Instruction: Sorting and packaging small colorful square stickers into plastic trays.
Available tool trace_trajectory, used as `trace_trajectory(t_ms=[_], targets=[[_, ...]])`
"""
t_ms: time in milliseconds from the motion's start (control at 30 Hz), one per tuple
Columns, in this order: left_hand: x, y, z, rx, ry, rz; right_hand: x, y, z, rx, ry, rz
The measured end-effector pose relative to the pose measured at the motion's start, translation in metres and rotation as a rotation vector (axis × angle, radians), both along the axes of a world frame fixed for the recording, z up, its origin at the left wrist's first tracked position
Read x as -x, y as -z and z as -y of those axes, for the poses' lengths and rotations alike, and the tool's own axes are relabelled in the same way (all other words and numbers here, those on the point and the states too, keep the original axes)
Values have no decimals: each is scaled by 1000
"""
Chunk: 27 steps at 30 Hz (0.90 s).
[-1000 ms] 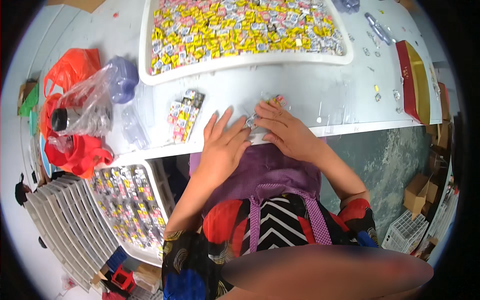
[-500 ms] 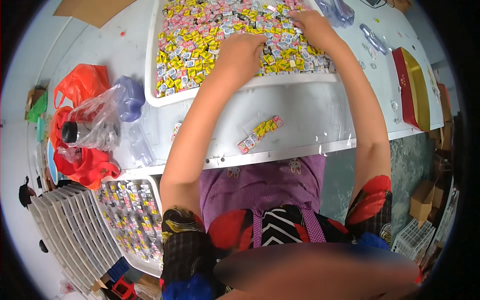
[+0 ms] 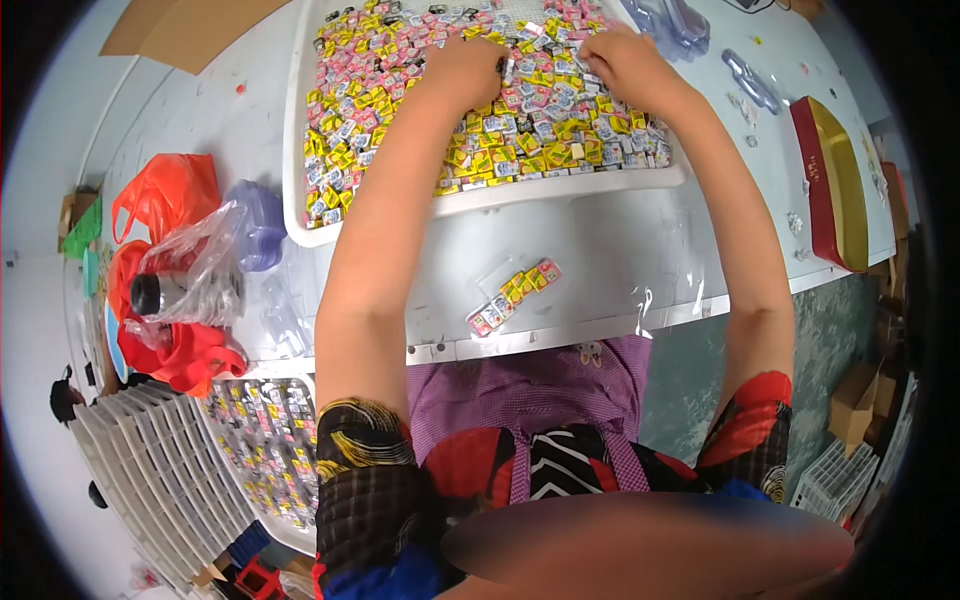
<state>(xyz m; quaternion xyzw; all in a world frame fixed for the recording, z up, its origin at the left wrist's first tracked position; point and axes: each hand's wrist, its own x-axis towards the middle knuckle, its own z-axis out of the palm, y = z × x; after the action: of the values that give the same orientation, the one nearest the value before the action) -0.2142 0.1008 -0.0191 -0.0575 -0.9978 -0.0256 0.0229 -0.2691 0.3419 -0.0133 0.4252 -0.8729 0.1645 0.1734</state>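
Note:
A white tray at the far side of the table is filled with small rectangular pieces in yellow, pink, white and black. Over its middle, my left hand is closed, fingertips pinching what looks like a small white-and-dark piece. To its right, my right hand reaches into the pile with curled fingers and thumb close together; anything between them is too small to make out. Nearer me, a short slanted row of pieces in pink, white and yellow lies on the table beside clear plastic.
Red bags, a dark-lidded bottle and clear plastic packs stand at the left. A red-and-gold open box lies at the right edge. Below left are a second filled tray and stacked white trays.
My left hand has moved farther away over the pieces and slightly left. My right hand stays near the same spot in the tray. The whole view has shifted a little.

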Motion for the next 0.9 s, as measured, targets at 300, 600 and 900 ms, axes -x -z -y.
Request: trace_trajectory(t_ms=[300, 600, 900], targets=[[0, 13, 9, -321, 53, -108, 45, 24, 59, -152, 137, 308], [-88, -45, 4, -760, -11, -240, -60, -52, 28, 214, -164, 530], [-211, -25, -13, -1496, -153, 193, -104, -17, -4, 390, -105, 823]])
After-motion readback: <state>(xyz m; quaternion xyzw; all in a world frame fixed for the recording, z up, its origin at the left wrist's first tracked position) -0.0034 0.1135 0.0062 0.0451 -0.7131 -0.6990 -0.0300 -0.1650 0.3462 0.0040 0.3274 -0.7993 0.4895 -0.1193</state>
